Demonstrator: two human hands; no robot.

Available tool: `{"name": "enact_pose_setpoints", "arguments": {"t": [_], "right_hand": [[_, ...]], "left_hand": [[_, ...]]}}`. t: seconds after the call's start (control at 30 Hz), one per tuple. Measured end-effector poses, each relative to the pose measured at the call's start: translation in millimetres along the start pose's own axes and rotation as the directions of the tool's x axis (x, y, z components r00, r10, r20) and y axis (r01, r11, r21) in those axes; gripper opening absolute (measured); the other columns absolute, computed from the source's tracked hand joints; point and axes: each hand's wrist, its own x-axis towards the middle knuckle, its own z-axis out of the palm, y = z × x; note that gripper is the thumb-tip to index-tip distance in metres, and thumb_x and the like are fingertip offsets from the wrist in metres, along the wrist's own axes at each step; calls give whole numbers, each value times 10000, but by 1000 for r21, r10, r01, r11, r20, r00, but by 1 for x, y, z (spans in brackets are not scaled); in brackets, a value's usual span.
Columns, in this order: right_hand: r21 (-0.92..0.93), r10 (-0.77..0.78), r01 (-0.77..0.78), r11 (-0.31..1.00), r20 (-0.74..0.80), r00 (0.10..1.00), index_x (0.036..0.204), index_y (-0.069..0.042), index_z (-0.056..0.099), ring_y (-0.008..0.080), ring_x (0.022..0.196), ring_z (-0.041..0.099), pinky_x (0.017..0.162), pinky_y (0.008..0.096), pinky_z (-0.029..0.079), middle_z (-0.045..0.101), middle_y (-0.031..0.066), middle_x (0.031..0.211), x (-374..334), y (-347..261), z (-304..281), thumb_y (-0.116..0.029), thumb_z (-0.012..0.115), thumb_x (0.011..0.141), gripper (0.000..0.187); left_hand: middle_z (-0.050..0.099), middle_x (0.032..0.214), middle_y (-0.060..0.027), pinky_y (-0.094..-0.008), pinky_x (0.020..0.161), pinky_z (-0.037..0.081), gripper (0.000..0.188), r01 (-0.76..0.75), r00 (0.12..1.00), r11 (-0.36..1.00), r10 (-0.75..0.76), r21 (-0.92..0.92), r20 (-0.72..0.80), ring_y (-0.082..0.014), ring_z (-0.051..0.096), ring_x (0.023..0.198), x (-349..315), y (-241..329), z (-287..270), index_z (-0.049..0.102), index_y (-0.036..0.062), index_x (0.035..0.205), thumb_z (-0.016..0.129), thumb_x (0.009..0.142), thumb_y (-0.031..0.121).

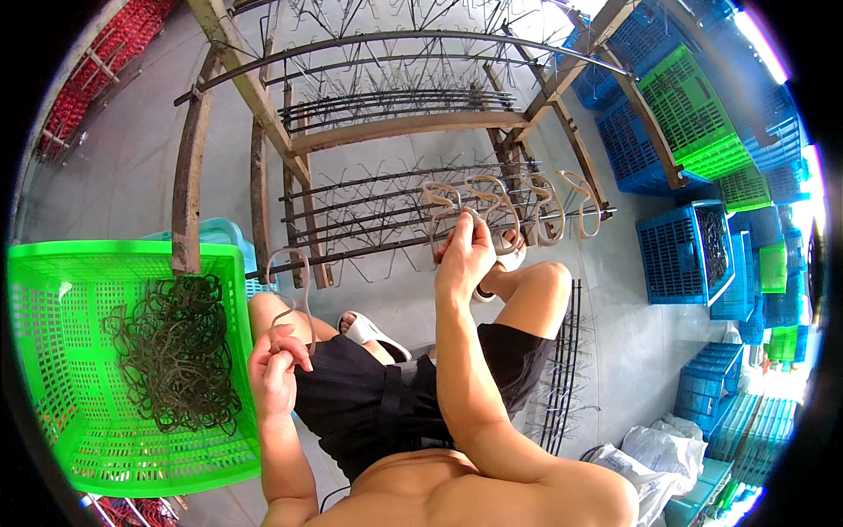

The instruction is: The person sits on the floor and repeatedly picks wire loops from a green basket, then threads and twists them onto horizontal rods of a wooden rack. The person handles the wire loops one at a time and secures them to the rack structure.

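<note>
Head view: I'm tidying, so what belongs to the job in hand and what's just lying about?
In use, it seems:
pale loop in left hand
pale loops at right hand
rack with hooked rods
green basket of dark strands

Apparently just lying about:
white bags
stacked green crates

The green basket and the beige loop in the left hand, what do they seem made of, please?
Basket: probably moulded plastic, slightly glossy, judging by its even colour and regular slots. Loop: perhaps rubber or soft plastic, rather matt, curving smoothly.
</note>
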Motion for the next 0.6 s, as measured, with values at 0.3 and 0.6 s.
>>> {"name": "enact_pose_setpoints", "arguments": {"t": [0.3, 0.6], "right_hand": [[110, 74, -87, 990, 121, 990, 1024, -26, 584, 56, 393, 373, 348, 213, 299, 435, -28, 551, 5, 0, 0, -146, 550, 899, 177], [-95, -7, 26, 995, 200, 980, 1064, -10, 603, 21, 407, 373, 355, 177, 306, 441, -51, 552, -19, 1, 17, -170, 542, 912, 230]], "left_hand": [[562, 724, -82, -258, 546, 450, 304, 1, 999, 1000, 0, -31, 32, -159, 508, 611, 2, -4, -6, 506, -52, 1081, 439, 804, 52], [572, 737, -96, -273, 566, 456, 295, -15, 998, 997, 19, -73, 60, -163, 515, 640, -1, -5, -9, 519, -33, 1088, 435, 815, 41]]}}
